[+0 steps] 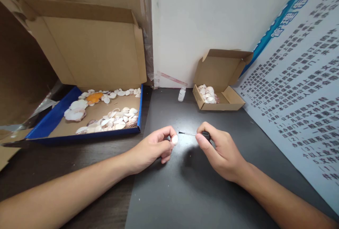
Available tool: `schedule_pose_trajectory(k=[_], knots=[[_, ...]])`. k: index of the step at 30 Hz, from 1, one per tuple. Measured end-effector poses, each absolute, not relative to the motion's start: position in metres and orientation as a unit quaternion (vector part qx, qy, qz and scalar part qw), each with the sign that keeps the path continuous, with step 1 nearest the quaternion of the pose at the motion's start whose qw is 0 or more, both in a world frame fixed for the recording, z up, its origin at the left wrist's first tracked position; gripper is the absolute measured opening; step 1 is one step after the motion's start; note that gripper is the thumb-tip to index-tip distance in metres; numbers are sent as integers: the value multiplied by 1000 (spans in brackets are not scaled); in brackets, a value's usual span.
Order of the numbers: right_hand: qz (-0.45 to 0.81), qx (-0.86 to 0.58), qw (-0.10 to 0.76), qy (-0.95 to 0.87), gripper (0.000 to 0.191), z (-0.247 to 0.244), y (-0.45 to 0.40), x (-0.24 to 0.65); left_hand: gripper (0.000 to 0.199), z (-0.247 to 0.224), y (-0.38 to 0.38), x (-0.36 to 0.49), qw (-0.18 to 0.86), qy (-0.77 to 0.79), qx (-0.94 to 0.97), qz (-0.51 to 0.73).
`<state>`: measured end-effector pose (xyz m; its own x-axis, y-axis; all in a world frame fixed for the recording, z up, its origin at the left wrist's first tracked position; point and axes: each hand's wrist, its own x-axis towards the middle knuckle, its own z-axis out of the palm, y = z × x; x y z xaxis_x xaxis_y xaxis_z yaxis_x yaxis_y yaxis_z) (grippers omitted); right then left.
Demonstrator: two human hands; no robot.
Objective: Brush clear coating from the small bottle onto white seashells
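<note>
Between thumb and fingers, my left hand [156,147] pinches a small white seashell [174,139] above the dark mat. My right hand [221,151] grips a small brush [187,133] by its black cap-like handle, its thin stem pointing left. The dark bristle tip is just right of the shell, with a slight gap between them. Behind the hands a small clear bottle [181,94] stands uncapped, with whitish contents or a pale label; I cannot tell which.
At left, a blue-edged cardboard box [58,116] with its lid raised holds many shells and one orange shell [94,97]. A smaller open cardboard box [222,106] with white shells [208,94] stands at back right. A printed sheet [296,116] leans along the right side.
</note>
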<state>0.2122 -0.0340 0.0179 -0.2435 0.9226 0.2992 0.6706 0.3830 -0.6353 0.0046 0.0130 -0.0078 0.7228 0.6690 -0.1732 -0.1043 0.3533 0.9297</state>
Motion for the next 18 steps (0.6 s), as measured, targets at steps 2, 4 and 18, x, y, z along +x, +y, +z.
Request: schedule_pose_trajectory(k=[2,4,18], knots=[[210,-501,331,-772,22,18,-34,213,14,-7,13,5,781,281,498,251],[229,-480,317,-785,21,19,-35,213,13,-6,13,5,788,279,489,249],[260,-493,304,-772,22,14,-36,209,8,-5,12,6,796,288,470,249]])
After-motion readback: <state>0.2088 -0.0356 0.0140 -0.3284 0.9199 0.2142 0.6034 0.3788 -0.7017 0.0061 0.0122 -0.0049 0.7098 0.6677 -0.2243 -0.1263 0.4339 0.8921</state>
